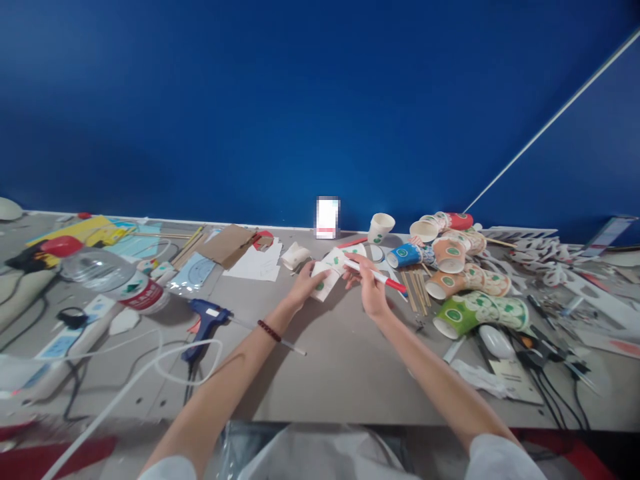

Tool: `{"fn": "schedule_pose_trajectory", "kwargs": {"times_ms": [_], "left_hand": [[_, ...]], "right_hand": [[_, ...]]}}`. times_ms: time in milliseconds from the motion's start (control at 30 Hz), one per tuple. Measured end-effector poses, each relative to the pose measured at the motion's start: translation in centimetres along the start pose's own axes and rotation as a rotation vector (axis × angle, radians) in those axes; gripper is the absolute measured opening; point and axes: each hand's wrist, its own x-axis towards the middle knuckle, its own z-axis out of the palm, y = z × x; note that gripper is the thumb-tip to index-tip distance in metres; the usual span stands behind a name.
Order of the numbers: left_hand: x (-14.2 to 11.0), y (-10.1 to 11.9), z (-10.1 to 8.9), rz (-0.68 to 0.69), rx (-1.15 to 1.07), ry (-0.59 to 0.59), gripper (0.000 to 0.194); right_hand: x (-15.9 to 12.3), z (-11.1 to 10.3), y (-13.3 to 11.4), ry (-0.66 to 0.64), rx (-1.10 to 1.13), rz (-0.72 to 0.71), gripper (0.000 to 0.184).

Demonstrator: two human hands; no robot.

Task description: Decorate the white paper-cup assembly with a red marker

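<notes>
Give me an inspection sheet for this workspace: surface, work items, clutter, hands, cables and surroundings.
Surface: grey table, small dark spots near the front left.
Work items: green-printed paper piece, exact shape unclear; red-and-white marker.
Clutter: blue glue gun and bottle at left; green paper cup among others lying at right.
Hands: left hand holds the paper piece; right hand holds the marker.
Cables: white cable looping by the glue gun; black cables at right.
Surroundings: blue wall behind; other people, nothing seen.
</notes>
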Motion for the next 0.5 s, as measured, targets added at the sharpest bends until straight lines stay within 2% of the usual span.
{"fn": "schedule_pose_trajectory", "kwargs": {"times_ms": [100, 300, 367, 500], "left_hand": [[0.7, -0.3, 0.4, -0.053, -0.253, 0.018, 0.045], [1.4, -1.1, 0.9, -0.012, -0.449, 0.132, 0.050], [1.4, -1.3, 0.8, 0.005, -0.479, 0.158, 0.055], [1.0, -1.7, 0.5, -0.007, -0.400, 0.166, 0.058]], "right_hand": [[-0.1, 0.3, 0.7, 0.000, -0.025, -0.065, 0.035], [-0.9, 1.0, 2.9, 0.080, -0.100, -0.134, 0.025], [-1.4, 1.2, 3.8, 0.070, -0.127, -0.145, 0.026], [-2.8, 1.7, 5.1, 0.039, -0.140, -0.136, 0.025]]}}
